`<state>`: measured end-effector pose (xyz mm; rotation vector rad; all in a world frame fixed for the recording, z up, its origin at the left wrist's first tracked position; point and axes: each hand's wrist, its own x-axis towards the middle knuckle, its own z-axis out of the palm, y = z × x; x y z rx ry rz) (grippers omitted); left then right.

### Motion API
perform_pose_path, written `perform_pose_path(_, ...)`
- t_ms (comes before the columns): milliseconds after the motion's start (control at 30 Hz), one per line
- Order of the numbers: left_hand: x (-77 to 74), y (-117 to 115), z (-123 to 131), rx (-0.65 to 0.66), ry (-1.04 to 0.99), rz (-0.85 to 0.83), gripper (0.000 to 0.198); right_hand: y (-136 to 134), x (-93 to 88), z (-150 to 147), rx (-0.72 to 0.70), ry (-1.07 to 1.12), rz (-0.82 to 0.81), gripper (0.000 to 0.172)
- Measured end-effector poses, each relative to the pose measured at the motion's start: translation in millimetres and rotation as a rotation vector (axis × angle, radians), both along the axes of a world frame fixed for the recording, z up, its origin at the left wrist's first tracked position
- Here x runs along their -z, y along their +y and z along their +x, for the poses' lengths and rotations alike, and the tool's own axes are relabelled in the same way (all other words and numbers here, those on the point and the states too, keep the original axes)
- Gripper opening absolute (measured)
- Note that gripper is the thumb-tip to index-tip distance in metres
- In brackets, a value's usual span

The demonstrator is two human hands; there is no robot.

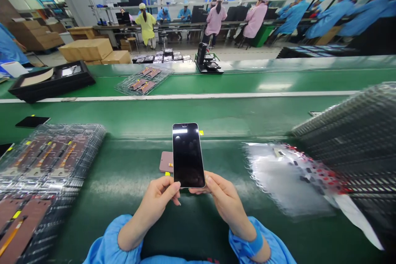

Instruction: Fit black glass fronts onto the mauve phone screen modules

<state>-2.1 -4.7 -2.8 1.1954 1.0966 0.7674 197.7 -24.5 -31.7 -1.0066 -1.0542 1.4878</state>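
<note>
A black-screened smartphone (188, 154) with a light frame is held up in front of me, its screen facing me. My left hand (161, 196) pinches its lower left corner between thumb and fingers. The lower right corner is gripped by my right hand (218, 192), with fingers tucked behind it. A yellow tab (201, 133) shows beside the phone's right edge. Partly hidden behind the phone, a brownish-pink flat panel (166, 161) lies on the green work surface (123, 198), with a yellow tab at its lower edge.
At left stand stacked clear trays (89, 144) of similar panels; a black screen (32, 121) lies behind them. Clear plastic sheets (278, 181) and a tall tray stack (349, 132) occupy the right. A black fixture (207, 61) stands at the far edge. Several people work beyond.
</note>
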Motion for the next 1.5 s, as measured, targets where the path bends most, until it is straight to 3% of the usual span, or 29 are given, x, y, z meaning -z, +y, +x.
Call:
perform_pose_path(267,-2.4,4.0,-7.5,0.095,-0.062,-0.081,0.041,0.5,-4.6,0.3,-0.019,-0.094,-0.024,0.039)
perform_pose_path(333,-6.1,10.6,-10.9,0.009,-0.195,-0.118,0.041,0.5,-4.5,0.4,-0.044,-0.119,-0.035,0.041)
perform_pose_path(467,-18.7,26.2,-21.6,-0.347,-0.552,-0.166,0.035,-1.5,-6.2,1.3,-0.190,-0.197,-0.022,0.041)
perform_pose_path(533,-23.9,30.6,-27.0,-0.392,-0.614,-0.135,0.032,-2.7,-7.2,2.3,-0.273,-0.234,-0.009,0.042)
perform_pose_path(767,-20.5,27.1,-34.0,-0.428,-0.486,-0.016,0.047,-3.4,-5.1,2.5,-0.400,-0.259,0.006,0.046)
perform_pose_path(967,-21.1,33.4,-35.0,-0.385,-0.421,0.013,0.045,-4.4,-4.8,-0.1,-0.325,-0.229,-0.035,0.045)
perform_pose_path(1067,-19.1,53.0,-39.0,-0.198,-0.361,-0.114,0.039,-2.8,1.4,0.0,-0.257,-0.206,-0.045,0.045)
perform_pose_path(1200,-10.5,98.5,-43.0,0.025,-0.221,-0.264,0.046,4.1,21.5,-0.9,-0.161,-0.163,-0.130,0.055)
perform_pose_path(1267,-5.9,125.9,-41.3,-0.005,-0.168,-0.243,0.038,8.7,31.6,-0.5,-0.031,-0.147,-0.168,0.067)
perform_pose_path(1367,-1.5,164.9,-37.3,-0.178,-0.080,-0.154,0.030,15.0,42.4,3.9,0.122,-0.195,-0.118,0.079)
perform_pose_path(1500,-2.9,197.4,-46.7,-0.428,0.091,-0.017,0.036,19.2,53.3,8.8,0.139,-0.306,-0.066,0.085)
